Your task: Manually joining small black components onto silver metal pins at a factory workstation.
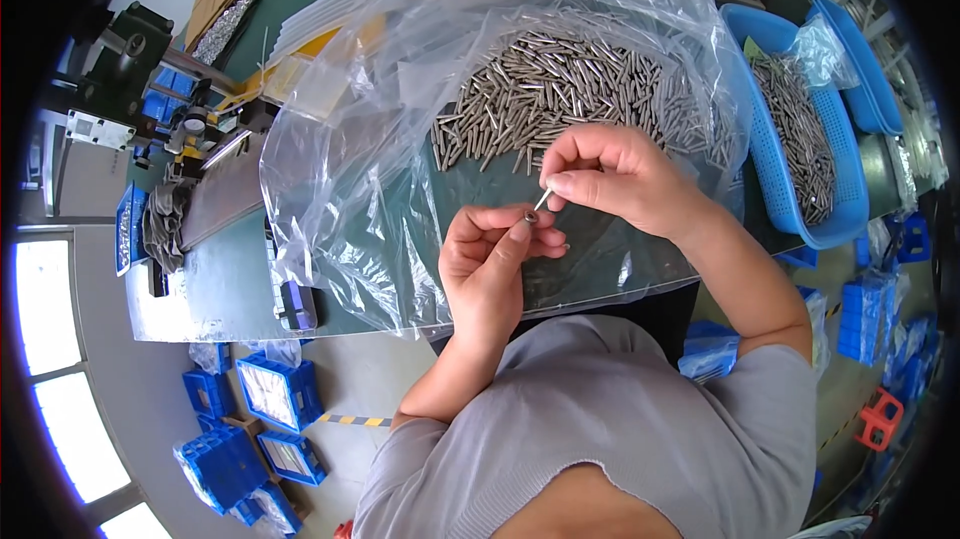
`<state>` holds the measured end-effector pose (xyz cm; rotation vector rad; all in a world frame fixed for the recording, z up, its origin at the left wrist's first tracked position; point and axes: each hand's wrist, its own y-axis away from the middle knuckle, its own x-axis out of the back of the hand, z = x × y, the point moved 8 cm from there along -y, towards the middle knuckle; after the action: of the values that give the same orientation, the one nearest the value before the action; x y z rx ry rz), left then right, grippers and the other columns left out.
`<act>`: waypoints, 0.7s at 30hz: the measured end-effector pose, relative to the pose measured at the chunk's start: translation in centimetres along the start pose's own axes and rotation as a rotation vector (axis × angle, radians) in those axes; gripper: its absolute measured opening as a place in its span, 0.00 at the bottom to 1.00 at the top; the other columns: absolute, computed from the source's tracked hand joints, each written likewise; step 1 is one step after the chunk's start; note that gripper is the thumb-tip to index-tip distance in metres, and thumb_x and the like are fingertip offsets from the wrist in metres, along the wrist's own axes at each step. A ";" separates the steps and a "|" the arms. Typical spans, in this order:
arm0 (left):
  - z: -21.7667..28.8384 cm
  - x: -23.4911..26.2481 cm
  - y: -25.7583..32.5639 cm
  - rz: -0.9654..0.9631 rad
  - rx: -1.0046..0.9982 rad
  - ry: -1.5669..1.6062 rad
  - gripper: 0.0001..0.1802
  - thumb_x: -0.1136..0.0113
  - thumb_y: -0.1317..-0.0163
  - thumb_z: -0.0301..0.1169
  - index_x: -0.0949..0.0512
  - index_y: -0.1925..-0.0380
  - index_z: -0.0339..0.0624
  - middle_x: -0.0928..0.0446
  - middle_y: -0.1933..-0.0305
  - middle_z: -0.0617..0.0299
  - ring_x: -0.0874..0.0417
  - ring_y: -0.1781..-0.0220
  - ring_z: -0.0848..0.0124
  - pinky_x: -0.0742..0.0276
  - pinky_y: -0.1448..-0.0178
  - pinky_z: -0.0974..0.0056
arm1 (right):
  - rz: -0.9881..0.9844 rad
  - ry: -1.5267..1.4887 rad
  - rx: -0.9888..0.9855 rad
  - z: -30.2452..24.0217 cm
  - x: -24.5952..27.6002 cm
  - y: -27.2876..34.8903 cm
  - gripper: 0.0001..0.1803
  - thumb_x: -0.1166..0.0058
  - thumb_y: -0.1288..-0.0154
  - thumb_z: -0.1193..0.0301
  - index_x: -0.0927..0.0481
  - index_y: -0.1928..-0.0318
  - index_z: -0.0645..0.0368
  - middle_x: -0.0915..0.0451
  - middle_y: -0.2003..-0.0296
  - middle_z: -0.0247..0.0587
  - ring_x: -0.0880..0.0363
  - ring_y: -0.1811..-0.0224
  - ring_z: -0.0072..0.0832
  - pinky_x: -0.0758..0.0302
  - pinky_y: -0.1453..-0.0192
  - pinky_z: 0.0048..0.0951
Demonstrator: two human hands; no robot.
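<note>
My left hand [484,269] pinches a small metal piece [530,218] with a round, dark-centred end between thumb and forefinger. Close above it, my right hand [625,179] grips a thin pale stick [543,200] between thumb and fingertips. The stick's lower tip points at the metal piece; whether it touches or enters it is too small to tell. Just beyond my hands lies a wide heap of slender metal pins [560,79]. A large clear plastic bag [350,179] is spread beneath and around the heap.
The green table [225,289] carries everything here. On the right, a blue basket [853,179] holds more metal pins, beside another blue basket [868,89]. Dark machinery [120,64] stands at the far left. Blue crates [215,464] are stacked on the floor, and a red stool [880,419] stands right.
</note>
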<state>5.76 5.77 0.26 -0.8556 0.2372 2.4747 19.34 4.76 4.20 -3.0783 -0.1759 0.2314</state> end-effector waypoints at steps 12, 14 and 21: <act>-0.1 0.1 0.0 0.006 -0.029 -0.010 0.04 0.51 0.36 0.18 0.30 0.62 0.31 0.22 0.64 0.49 0.17 0.64 0.62 0.17 0.58 0.61 | -0.074 0.093 -0.135 2.2 -1.4 -0.2 0.05 0.46 0.39 0.75 0.23 0.65 0.64 0.22 0.70 0.31 0.26 0.67 0.15 0.29 0.61 0.19; -0.1 0.2 0.0 0.013 -0.035 -0.011 0.04 0.51 0.36 0.18 0.30 0.62 0.31 0.22 0.64 0.49 0.17 0.64 0.62 0.17 0.58 0.61 | -0.058 0.092 -0.118 2.0 -1.3 -0.2 0.06 0.46 0.39 0.74 0.22 0.65 0.65 0.21 0.71 0.32 0.26 0.68 0.15 0.28 0.61 0.20; 0.1 0.1 0.0 0.007 -0.033 0.017 0.04 0.50 0.37 0.20 0.29 0.63 0.32 0.23 0.62 0.45 0.17 0.65 0.61 0.17 0.60 0.60 | 0.085 -0.329 -0.202 1.5 1.9 0.0 0.07 0.52 0.36 0.69 0.28 0.66 0.59 0.31 0.75 0.28 0.35 0.74 0.14 0.37 0.76 0.18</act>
<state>5.65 5.88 0.23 -0.8917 0.2070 2.4852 20.97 5.04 2.43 -3.2264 -0.0842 0.7702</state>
